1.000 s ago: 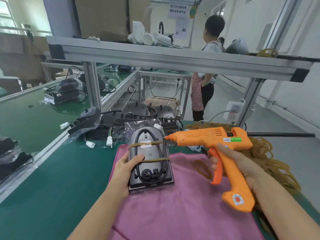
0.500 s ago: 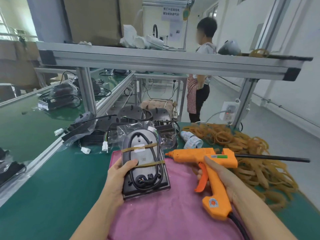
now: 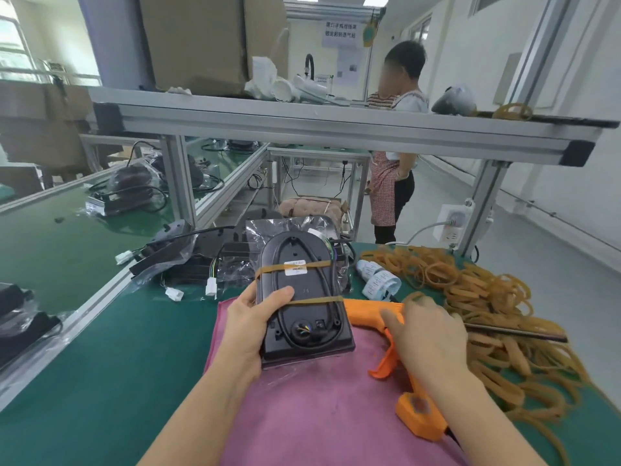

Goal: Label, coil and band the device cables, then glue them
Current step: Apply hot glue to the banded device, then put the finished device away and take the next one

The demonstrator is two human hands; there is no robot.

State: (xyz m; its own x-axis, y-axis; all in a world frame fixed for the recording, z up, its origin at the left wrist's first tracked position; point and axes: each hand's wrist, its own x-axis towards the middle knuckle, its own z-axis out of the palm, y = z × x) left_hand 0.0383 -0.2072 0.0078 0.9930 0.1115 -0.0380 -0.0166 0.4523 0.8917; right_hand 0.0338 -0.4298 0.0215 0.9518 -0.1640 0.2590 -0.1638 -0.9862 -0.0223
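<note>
The left hand [image 3: 250, 326] grasped the banded device [image 3: 300, 297] over the pink cloth's [image 3: 322, 415] far edge. The right hand [image 3: 428, 341] curled over the orange glue gun [image 3: 393, 351] lying on the cloth, beside rubber bands [image 3: 477, 297] heaped toward the table's [image 3: 111, 375] right edge.

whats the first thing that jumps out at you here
The orange glue gun lying on the pink cloth under the right hand. Beside it, the left hand grips a black device with its cable held by two rubber bands. A big heap of rubber bands sprawls on the right.
</note>
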